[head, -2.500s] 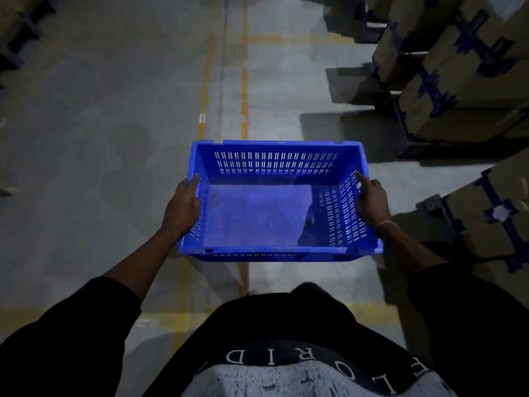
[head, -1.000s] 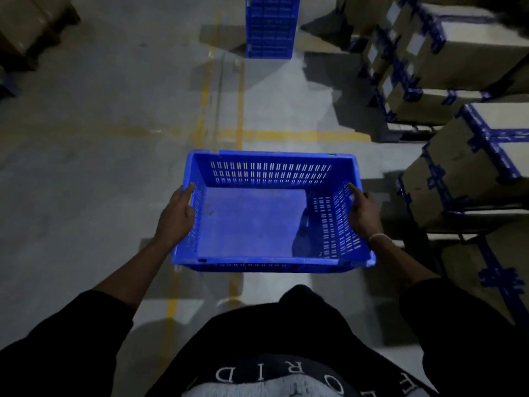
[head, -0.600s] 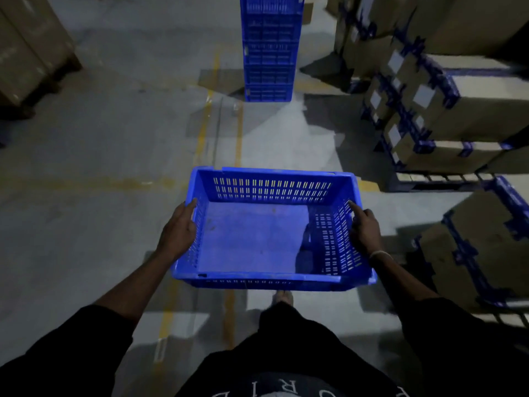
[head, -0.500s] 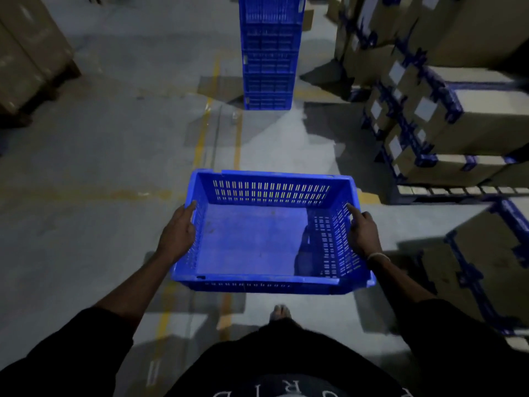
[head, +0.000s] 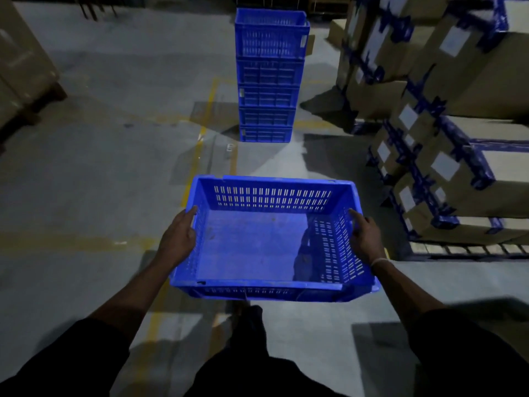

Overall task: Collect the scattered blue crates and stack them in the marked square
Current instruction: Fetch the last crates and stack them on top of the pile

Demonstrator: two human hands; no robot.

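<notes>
Blue crate [head: 257,247] carried, stack of crates [head: 269,78] ahead.
Fingers hidden under rim; left hand [head: 179,239] and right hand [head: 365,237] gripped its sides.

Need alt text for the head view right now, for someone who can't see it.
A person's left hand and right hand hold an empty blue crate by its sides. A stack of blue crates stands ahead on the floor, taped cardboard boxes at right.

Your blue crate [head: 257,245], held at its side walls by left hand [head: 179,239] and right hand [head: 365,239], faces bare concrete floor [head: 114,173] up to the crate stack [head: 269,78]. Taped cartons [head: 446,133] on a pallet [head: 469,249] wall off your right. Wrapped boxes [head: 20,67] stand far left, well apart.
</notes>
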